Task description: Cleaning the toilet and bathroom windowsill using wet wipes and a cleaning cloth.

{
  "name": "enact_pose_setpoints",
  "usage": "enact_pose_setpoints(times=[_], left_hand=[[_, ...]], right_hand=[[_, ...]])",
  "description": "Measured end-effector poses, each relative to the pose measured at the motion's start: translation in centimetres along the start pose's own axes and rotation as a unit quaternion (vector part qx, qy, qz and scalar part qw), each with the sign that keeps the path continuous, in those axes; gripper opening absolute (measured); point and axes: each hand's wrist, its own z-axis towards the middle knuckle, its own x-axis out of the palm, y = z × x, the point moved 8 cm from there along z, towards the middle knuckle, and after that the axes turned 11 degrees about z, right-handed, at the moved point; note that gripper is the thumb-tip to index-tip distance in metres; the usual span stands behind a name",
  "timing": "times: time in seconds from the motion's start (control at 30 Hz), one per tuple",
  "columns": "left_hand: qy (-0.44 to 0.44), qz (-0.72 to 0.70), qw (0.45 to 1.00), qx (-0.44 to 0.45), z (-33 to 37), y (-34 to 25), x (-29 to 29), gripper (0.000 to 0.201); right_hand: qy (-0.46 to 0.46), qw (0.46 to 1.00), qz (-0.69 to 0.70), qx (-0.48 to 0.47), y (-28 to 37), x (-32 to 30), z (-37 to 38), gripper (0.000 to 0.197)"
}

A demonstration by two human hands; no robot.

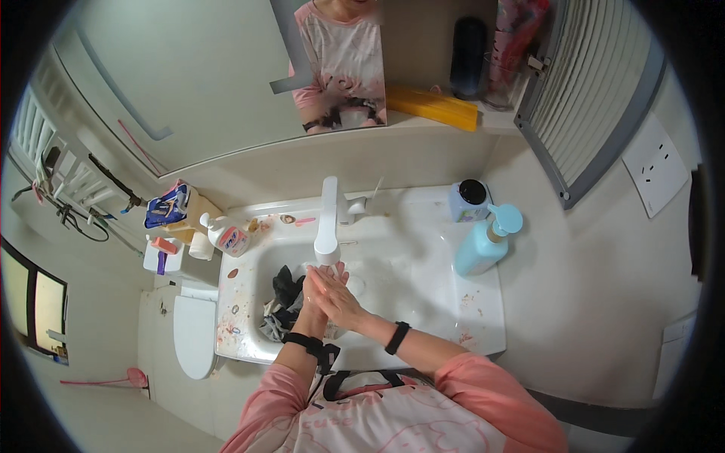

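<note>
My left hand (310, 303) and my right hand (338, 305) are pressed together palm to palm below the spout of a white faucet (328, 219). Wet-looking skin shows on both. Stretched fingers of the right hand lie across the left one, whose fingertips poke out behind; neither holds an object. Beneath and to the left of them, dark and grey cloths (285, 294) lie bunched in the white sink (423, 302). A black band circles each wrist, with a small dark device by the left one.
A pink-labelled white pump bottle (229, 237) stands on the sink's left rim. On the right are a light-blue pump bottle (482, 248) and a lilac bottle with black cap (470, 199). A mirror (204, 83) and an open cabinet door (596, 98) hang above. A toilet (195, 336) stands left.
</note>
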Motion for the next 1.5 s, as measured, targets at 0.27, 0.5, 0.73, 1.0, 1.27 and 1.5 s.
enact_pose_setpoints(times=[0.27, 0.5, 0.73, 1.0, 1.27, 1.5], left_hand=[[0.089, 0.009, 0.996, -0.014, 0.7, -0.6, -1.4, 0.043], [0.047, 0.103, 0.994, 0.009, -3.2, 0.5, 4.3, 0.032], [-0.002, 0.144, 0.989, -0.035, -1.4, -1.3, 2.6, 0.010], [-0.053, 0.261, 0.964, 0.004, -0.7, -1.9, 3.0, 0.017], [0.075, 0.328, 0.942, -0.009, -2.4, -2.5, 5.0, 0.011], [0.037, 0.306, 0.949, 0.062, -4.0, -6.3, 1.4, 0.016]], right_hand=[[0.046, 0.993, -0.065, 0.088, -0.2, -2.3, 1.9, 0.054], [-0.091, 0.949, -0.250, 0.167, -3.1, -8.0, 2.6, 0.054], [-0.098, 0.950, 0.038, 0.294, -5.1, -9.6, -0.1, 0.060], [-0.130, 0.954, 0.162, 0.215, -2.6, -10.4, -0.3, 0.052], [-0.152, 0.978, 0.007, 0.141, -2.2, -10.2, 0.3, 0.019], [-0.195, 0.844, 0.388, 0.314, -3.4, -9.0, -0.4, 0.011]])
